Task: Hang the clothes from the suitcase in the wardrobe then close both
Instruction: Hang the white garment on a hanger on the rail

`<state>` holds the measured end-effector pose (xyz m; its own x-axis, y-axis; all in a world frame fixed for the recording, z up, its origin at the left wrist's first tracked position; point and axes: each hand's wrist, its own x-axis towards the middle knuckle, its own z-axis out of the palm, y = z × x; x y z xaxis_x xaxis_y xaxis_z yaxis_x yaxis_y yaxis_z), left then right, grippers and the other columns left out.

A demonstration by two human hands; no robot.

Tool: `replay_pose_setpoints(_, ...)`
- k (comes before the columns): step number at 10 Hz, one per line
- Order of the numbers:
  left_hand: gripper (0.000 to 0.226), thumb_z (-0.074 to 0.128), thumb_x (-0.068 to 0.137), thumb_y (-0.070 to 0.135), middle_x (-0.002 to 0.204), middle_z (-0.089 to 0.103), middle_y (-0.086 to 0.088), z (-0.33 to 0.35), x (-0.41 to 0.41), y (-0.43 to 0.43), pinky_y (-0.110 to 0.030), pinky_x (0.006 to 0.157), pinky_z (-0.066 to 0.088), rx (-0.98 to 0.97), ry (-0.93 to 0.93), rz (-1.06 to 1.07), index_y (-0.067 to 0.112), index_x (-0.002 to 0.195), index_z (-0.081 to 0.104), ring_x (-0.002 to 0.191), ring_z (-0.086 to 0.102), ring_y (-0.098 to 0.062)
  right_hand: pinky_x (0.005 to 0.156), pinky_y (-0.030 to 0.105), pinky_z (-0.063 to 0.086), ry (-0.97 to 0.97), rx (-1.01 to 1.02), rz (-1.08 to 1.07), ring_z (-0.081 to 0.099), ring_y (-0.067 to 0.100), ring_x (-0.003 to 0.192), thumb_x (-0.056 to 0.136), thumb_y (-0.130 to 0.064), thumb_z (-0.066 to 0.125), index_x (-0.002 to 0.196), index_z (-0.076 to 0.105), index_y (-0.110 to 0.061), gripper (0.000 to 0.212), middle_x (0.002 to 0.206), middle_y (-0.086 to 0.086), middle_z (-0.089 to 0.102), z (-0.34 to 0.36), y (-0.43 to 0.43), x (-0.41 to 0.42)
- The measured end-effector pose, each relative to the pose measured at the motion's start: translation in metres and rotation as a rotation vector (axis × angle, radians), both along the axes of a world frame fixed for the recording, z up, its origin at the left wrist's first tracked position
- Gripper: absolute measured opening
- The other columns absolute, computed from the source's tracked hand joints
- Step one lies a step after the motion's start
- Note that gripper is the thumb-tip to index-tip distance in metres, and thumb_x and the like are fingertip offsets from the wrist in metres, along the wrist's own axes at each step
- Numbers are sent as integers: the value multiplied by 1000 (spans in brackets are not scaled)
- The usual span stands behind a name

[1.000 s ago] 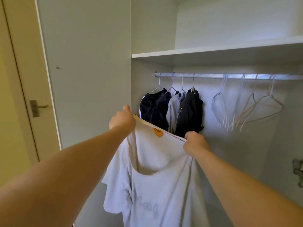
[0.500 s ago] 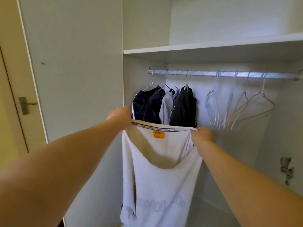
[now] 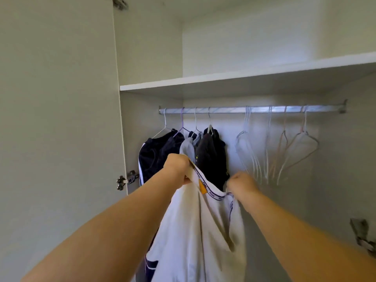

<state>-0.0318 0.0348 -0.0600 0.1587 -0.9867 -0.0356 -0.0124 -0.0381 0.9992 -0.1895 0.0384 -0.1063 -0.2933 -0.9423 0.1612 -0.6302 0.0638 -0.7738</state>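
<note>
The left hand [image 3: 177,169] has its fingers curled tight round the collar of a white shirt [image 3: 203,231]. The right hand [image 3: 242,185] pinches the other side of the collar. The shirt hangs down between both arms, in front of the open wardrobe [image 3: 150,47] and below the rail [image 3: 252,109]. An orange tag [image 3: 202,187] shows at the collar. At the left end of the rail, 4 hangers hold dark clothes [image 3: 209,151]. Bare hangers [image 3: 283,133] hang at the right end. A shelf [image 3: 244,78] sits above the rail.
</note>
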Motion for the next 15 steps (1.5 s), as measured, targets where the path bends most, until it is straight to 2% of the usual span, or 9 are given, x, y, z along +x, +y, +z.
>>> replay_pose_setpoints(2,15,42,93,3,69,47,-6,19,-47,-89,-27,53,45,-58,22,-170,7,80,48,56,48,-18,67,27,39,208,-171,-113,52,27,81,92,-7,45,89,58,-9,13,87,9,55,34,-55,-15)
replay_pose_setpoints(3,13,42,94,4,69,47,-12,20,-60,-126,-31,59,43,-45,104,-179,9,105,47,57,47,-21,83,32,43,448,-266,-208,51,31,107,91,-9,48,110,61,-11,23,112,11,58,40,-87,-33)
replay_pose_setpoints(4,10,42,96,6,71,51,-14,19,-70,-159,-32,66,44,-79,33,-185,8,90,50,67,53,-24,90,33,41,603,-223,-240,44,28,115,91,-14,51,120,54,-14,29,122,9,51,38,-116,-54)
replay_pose_setpoints(5,18,40,94,6,87,55,-17,16,-81,-195,-35,74,43,-79,-22,-232,11,105,53,85,54,-28,92,33,44,691,-167,-300,44,28,115,90,-10,52,129,46,-17,40,126,9,46,34,-144,-72)
replay_pose_setpoints(7,39,46,90,8,117,59,-21,17,-99,-233,-41,96,47,-41,-32,-265,10,129,47,108,57,-34,87,37,50,512,-90,-349,51,31,110,91,-3,48,131,39,-11,42,125,14,45,31,-176,-87)
replay_pose_setpoints(9,24,38,93,8,103,53,-18,13,-108,-250,-39,88,47,34,51,-242,12,113,51,91,52,-27,75,32,46,643,-23,-413,53,27,108,91,-11,53,128,41,-12,39,123,12,46,29,-187,-93)
replay_pose_setpoints(12,35,34,98,6,98,51,-16,18,-103,-253,-38,103,39,69,83,-223,2,131,46,99,49,-24,78,29,48,701,6,-402,55,25,106,94,-7,49,131,39,-9,39,125,13,46,29,-192,-90)
replay_pose_setpoints(14,32,48,89,5,121,56,-26,12,-105,-251,-51,97,47,16,3,-239,9,121,50,112,56,-39,50,22,34,536,-12,-357,48,16,69,97,-12,44,105,53,-9,13,83,3,49,31,-196,-92)
replay_pose_setpoints(15,18,50,88,4,115,57,-24,10,-103,-253,-45,95,49,-31,-16,-207,13,104,50,107,57,-35,59,26,38,467,-81,-358,50,20,75,97,-14,43,109,54,-7,17,86,5,49,32,-198,-91)
